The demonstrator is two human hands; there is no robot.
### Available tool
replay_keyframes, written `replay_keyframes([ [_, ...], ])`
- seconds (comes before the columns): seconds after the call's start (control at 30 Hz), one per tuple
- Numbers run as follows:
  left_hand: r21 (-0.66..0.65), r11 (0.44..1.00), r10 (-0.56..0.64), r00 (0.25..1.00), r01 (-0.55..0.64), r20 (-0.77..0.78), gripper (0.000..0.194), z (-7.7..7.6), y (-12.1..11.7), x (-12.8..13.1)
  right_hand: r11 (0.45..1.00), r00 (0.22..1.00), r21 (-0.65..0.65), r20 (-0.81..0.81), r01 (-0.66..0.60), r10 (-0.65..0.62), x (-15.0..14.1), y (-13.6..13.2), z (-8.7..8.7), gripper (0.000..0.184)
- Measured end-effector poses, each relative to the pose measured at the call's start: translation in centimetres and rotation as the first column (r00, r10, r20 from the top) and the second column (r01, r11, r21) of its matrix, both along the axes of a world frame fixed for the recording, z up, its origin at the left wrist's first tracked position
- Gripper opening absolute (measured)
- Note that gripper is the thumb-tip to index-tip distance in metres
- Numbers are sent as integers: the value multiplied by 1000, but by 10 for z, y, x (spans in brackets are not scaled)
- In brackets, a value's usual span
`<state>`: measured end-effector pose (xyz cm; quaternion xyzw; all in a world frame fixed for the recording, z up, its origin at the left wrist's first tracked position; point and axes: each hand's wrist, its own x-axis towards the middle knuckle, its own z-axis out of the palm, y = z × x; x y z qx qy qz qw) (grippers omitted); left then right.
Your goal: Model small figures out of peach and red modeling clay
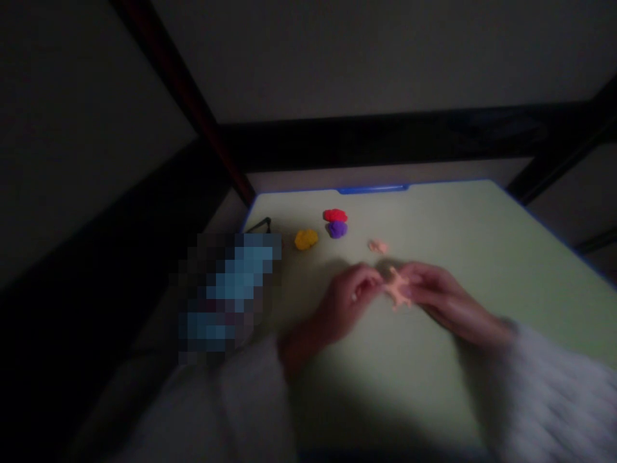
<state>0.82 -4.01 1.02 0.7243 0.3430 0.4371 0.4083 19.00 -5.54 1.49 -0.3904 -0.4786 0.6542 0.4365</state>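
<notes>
Head view: a pale peach, star-shaped piece of what looks like modelling clay point(399, 293) is held between both hands, over the pale, blue-edged tabletop point(491, 257). One point is pinched by the left hand's point(344, 302) thumb and fingertips; the opposite side is gripped by the right hand point(441, 297), thumb laid across. The piece is judged light, soft and easily dented, its thin points fragile; hold is best taken at the thicker centre. A small peach lump point(378, 246) lies just beyond; yellow point(306, 240), purple point(338, 229) and red point(335, 215) lumps are set farther left. The widest room is found rightward; the far edge is well apart.
</notes>
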Motion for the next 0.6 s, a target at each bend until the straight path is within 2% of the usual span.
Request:
replay_keyframes([
  [0.1,179,983,34,999,-32,-7,12,-2,3,-4,1000,1000,-5,-10,-12,12,1,0,0,14],
  [0.2,265,963,52,998,-43,-26,10,-5,3,-4,1000,1000,7,-4,-20,20,1,-1,1,11],
  [0.33,285,955,99,994,-82,-45,3,-6,2,-1,999,1000,25,1,-30,30,0,0,0,11],
  [0.53,295,950,127,991,-106,-53,3,-4,2,-2,998,999,43,14,-36,36,1,0,-2,11],
  [0.6,281,953,127,991,-109,-46,8,-3,4,-3,999,999,40,20,-27,26,2,-1,-1,13],
])
